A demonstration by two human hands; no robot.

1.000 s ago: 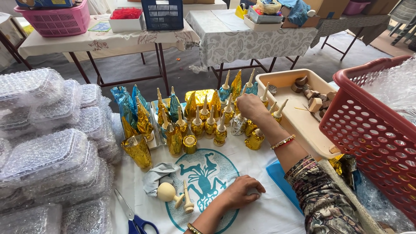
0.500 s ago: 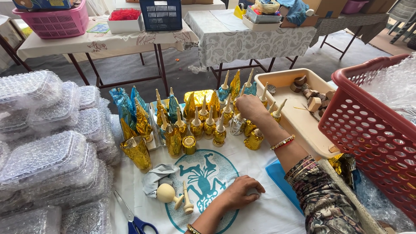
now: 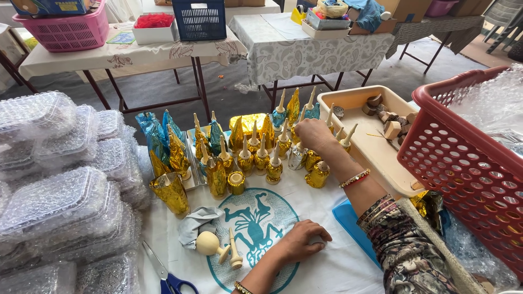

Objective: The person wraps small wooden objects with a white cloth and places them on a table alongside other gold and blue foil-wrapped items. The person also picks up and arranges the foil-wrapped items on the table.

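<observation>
1. At the far left of the frame, stacks of clear plastic containers [image 3: 52, 185] sit as in the earlier pictures; nothing there has moved.
2. Lower left of centre, blue-handled scissors [image 3: 169, 280], a grey cloth [image 3: 193, 226] and bare wooden pieces [image 3: 218, 247] lie on the white printed sheet [image 3: 327, 272], all in the same spots as before.
3. In the lower centre, the left hand [image 3: 302, 239] rests on the sheet with fingers curled loosely under, holding nothing that shows. It has not shifted across the three pictures.
4. In the middle, the gold and blue foil-wrapped figures [image 3: 239, 158] stand in rows, their order unchanged.
5. Just right of centre, the right hand [image 3: 316, 136] reaches among the back rows, fingers bent down and closed about a figure; its back hides the fingertips, so the exact pinch cannot be told. Against the earlier pictures it has barely moved, so the placing among the rows looks still in hand.
6. Further right, the cream tray [image 3: 370, 158] holds unwrapped wooden parts, and the red basket [image 3: 463, 163] fills the right edge.
</observation>
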